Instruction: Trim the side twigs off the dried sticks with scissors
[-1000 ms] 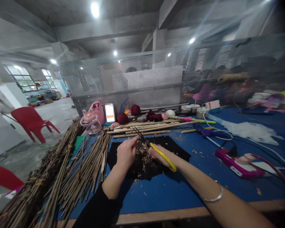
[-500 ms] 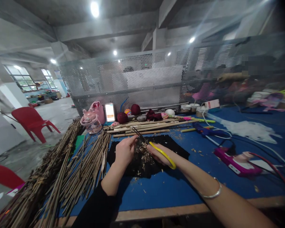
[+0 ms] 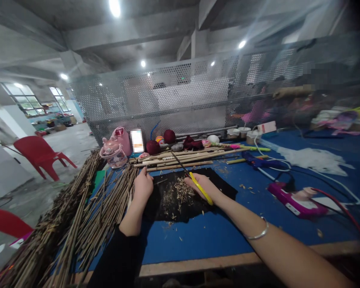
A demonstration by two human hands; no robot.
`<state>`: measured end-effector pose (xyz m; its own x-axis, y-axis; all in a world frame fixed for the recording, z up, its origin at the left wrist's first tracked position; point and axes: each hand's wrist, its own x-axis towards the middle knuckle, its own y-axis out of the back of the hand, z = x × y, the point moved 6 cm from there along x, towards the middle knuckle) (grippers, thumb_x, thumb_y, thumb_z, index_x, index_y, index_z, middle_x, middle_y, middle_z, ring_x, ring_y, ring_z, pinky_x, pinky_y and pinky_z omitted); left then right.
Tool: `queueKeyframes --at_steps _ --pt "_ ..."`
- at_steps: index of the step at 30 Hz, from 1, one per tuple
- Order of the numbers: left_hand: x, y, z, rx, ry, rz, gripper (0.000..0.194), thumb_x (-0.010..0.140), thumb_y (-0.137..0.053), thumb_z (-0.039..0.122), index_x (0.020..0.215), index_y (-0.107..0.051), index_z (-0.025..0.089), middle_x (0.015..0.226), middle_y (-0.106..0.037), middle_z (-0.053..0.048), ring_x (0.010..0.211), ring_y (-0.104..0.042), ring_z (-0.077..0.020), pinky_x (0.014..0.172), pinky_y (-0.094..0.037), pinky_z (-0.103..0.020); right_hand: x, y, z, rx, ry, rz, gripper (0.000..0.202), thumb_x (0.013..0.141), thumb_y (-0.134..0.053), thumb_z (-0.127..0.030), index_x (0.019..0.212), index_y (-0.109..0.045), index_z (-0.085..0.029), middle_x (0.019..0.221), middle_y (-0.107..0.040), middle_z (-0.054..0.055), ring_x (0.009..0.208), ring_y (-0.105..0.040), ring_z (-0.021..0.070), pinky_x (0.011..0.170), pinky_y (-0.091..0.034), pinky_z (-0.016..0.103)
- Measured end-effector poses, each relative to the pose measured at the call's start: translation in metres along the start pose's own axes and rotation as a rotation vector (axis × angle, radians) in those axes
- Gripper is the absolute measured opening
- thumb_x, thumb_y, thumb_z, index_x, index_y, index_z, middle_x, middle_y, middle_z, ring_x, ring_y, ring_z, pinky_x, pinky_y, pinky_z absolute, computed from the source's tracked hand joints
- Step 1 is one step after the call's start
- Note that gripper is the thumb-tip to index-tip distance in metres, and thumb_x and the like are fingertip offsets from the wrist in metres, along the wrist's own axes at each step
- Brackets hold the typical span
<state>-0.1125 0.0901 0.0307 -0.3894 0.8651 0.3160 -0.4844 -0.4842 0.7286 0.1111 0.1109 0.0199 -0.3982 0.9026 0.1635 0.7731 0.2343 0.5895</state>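
Note:
My right hand (image 3: 202, 186) is closed round yellow-handled scissors (image 3: 201, 189); their dark blades point away and to the left, above the black cloth (image 3: 219, 188). Pale plant clippings (image 3: 181, 192) lie heaped on that cloth, beneath the blades. At the cloth's left edge, my left hand (image 3: 142, 188) is pinched closed, apart from the scissors. A thin twig (image 3: 160, 182) sticks out beside its fingers, which seem to hold it, though the grip itself is mostly hidden. Just left of this hand lies a spread of thin brown sticks (image 3: 108, 208).
A thick bundle of dry stalks (image 3: 57, 212) runs along the table's left side. Thicker sticks (image 3: 180, 160), yarn balls (image 3: 169, 136), a pink jar (image 3: 113, 154) and a phone (image 3: 137, 141) sit behind. On the right are a glue gun (image 3: 255, 161), a purple power strip (image 3: 294, 202) and cables.
My left hand has moved left, away from the scissors. The scissors and my right hand stay over the cloth, with the blades' angle slightly changed. The clippings are more exposed now.

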Motion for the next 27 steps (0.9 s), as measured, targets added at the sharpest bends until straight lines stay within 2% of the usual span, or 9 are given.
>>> queueKeyframes --at_steps 3,5,10,14,16,19,20,23,27 --pt "-0.001 -0.002 -0.002 0.17 -0.043 0.057 0.044 0.077 -0.043 0.019 0.118 -0.049 0.007 0.104 -0.058 -0.019 0.095 -0.055 -0.0255 0.083 -0.04 -0.034 0.0 -0.003 0.001 0.003 0.031 0.027 0.044 0.072 -0.04 -0.062 0.061 -0.038 -0.019 0.054 -0.034 -0.005 0.051 -0.031 0.0087 0.049 -0.027 0.022" --pt "-0.004 -0.007 0.002 0.254 -0.099 0.055 0.041 0.075 -0.049 0.023 0.114 -0.053 0.01 0.11 -0.054 -0.018 0.101 -0.051 -0.0268 0.084 -0.039 -0.034 -0.002 -0.004 0.0 0.0 0.067 0.035 0.043 0.074 -0.039 -0.06 0.062 -0.039 -0.019 0.054 -0.035 -0.005 0.051 -0.032 0.0089 0.048 -0.027 0.021" --pt "-0.011 -0.03 0.011 0.325 -0.218 -0.178 0.021 0.076 -0.048 0.021 0.081 -0.068 0.017 0.087 -0.06 -0.012 0.088 -0.055 -0.0233 0.077 -0.041 -0.032 -0.006 0.002 -0.001 -0.069 0.125 0.107 0.039 0.078 -0.04 -0.054 0.061 -0.038 -0.019 0.053 -0.038 -0.005 0.051 -0.035 0.009 0.048 -0.027 0.02" --pt "-0.012 -0.03 0.013 0.321 -0.214 -0.171 0.018 0.074 -0.05 0.019 0.078 -0.068 0.016 0.084 -0.06 -0.013 0.085 -0.056 -0.023 0.076 -0.042 -0.031 -0.004 0.008 0.003 -0.117 0.134 0.201 0.038 0.078 -0.041 -0.052 0.061 -0.039 -0.019 0.052 -0.037 -0.005 0.051 -0.033 0.0087 0.048 -0.027 0.02" --pt "-0.012 -0.023 0.017 0.228 -0.216 -0.088 0.019 0.075 -0.05 0.021 0.081 -0.067 0.015 0.086 -0.061 -0.012 0.086 -0.055 -0.022 0.078 -0.041 -0.032 -0.003 0.011 0.005 -0.138 0.124 0.23 0.038 0.078 -0.042 -0.052 0.06 -0.041 -0.018 0.052 -0.037 -0.005 0.051 -0.033 0.0086 0.049 -0.027 0.02" --pt "-0.015 -0.014 0.025 -0.124 -0.19 0.03 0.02 0.074 -0.052 0.026 0.082 -0.066 0.015 0.084 -0.064 -0.009 0.083 -0.057 -0.0191 0.08 -0.041 -0.031 -0.001 0.013 0.007 -0.184 0.094 0.234 0.039 0.076 -0.042 -0.054 0.061 -0.043 -0.018 0.052 -0.039 -0.005 0.051 -0.034 0.009 0.049 -0.027 0.021" --pt "-0.017 -0.015 0.027 -0.273 -0.156 0.018 0.021 0.073 -0.053 0.028 0.082 -0.066 0.014 0.082 -0.065 -0.008 0.079 -0.057 -0.0179 0.077 -0.042 -0.03 0.0 0.013 0.007 -0.214 0.078 0.224 0.039 0.075 -0.043 -0.055 0.061 -0.044 -0.019 0.053 -0.04 -0.004 0.051 -0.035 0.0093 0.049 -0.027 0.021" --pt "-0.027 -0.032 0.035 -0.671 -0.01 -0.161 0.025 0.069 -0.058 0.033 0.08 -0.064 0.012 0.071 -0.064 -0.005 0.063 -0.056 -0.0135 0.065 -0.044 -0.026 0.0 0.011 0.006 -0.329 0.038 0.166 0.037 0.07 -0.049 -0.057 0.07 -0.049 -0.019 0.062 -0.049 -0.002 0.056 -0.042 0.0116 0.051 -0.029 0.022" --pt "-0.04 -0.044 0.045 -0.877 0.055 -0.278 0.026 0.064 -0.063 0.033 0.077 -0.063 0.011 0.066 -0.062 -0.002 0.053 -0.051 -0.0085 0.058 -0.041 -0.022 0.0 0.005 0.004 -0.395 0.056 0.093 0.043 0.066 -0.058 -0.054 0.091 -0.051 -0.019 0.088 -0.056 0.005 0.077 -0.053 0.0177 0.061 -0.034 0.024"
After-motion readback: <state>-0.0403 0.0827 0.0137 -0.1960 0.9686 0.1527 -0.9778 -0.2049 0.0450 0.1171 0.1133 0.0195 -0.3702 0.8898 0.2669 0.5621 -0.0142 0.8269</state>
